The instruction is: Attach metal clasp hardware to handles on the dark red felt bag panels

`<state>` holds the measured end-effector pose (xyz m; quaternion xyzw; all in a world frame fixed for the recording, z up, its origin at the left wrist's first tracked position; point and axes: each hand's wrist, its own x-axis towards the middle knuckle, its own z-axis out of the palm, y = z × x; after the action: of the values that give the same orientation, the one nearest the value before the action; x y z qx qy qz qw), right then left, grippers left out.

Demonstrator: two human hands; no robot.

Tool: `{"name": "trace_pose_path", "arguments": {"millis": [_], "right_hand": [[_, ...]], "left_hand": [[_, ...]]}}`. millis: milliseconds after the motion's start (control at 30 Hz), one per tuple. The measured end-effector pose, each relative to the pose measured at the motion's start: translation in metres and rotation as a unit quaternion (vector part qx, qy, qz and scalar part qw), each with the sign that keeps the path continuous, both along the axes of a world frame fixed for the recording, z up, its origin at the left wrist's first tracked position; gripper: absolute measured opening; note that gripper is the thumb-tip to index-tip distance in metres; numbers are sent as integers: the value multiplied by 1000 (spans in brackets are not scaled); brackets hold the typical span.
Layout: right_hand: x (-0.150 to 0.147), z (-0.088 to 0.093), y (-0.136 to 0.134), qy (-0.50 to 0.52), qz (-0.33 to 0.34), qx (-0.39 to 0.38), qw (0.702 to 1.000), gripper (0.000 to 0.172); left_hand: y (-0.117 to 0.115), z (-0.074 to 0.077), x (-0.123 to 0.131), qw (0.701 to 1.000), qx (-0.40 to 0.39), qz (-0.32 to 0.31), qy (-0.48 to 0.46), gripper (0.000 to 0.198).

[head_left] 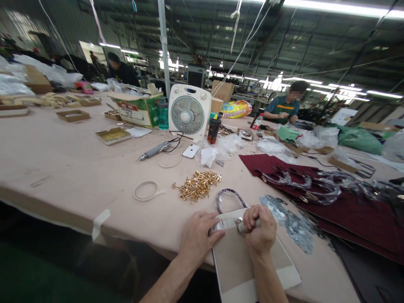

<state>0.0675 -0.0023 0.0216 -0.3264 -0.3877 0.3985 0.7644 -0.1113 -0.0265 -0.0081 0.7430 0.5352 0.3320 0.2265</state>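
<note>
A beige bag panel (233, 265) with pale borders lies at the table's front edge, partly overhanging it. My left hand (198, 233) grips its upper left corner, thumb on top and fingers along the edge. My right hand (260, 227) is closed in a fist round a short tool with a pale rounded end (241, 227), held against the panel's upper part; the fingers hide most of the tool, so its kind is unclear. Just beyond the panel arches a dark plastic-wrapped bag handle (232, 193). Flat grey metal plates (298, 231) lie spread to its right.
Gold-coloured metal fittings (198, 185) form a pile ahead. Behind it are an electric screwdriver (154, 150), a phone (190, 151) and a box fan (189, 111). Maroon panels (356, 214) with wrapped handles (318, 189) are at right. A co-worker (285, 105) is across the table.
</note>
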Motion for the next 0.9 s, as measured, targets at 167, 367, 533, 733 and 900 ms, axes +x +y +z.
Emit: {"name": "trace_pose_path", "arguments": {"millis": [167,367,533,733,900], "right_hand": [[-25,3,-2,32,53,6,998,37],[-43,-11,-10,44,69,6,997,37],[-44,-20,-21,82,61,45,994,39],[-43,-19,-22,80,36,50,995,41],[-41,-20,-22,82,34,53,995,42]], "left_hand": [[-2,3,-4,1000,14,-20,13,34],[-3,4,-5,999,26,-26,19,36],[-5,5,-6,999,35,-24,24,35],[-4,4,-6,1000,17,-12,10,28],[1,0,-2,1000,-16,16,3,23]]}}
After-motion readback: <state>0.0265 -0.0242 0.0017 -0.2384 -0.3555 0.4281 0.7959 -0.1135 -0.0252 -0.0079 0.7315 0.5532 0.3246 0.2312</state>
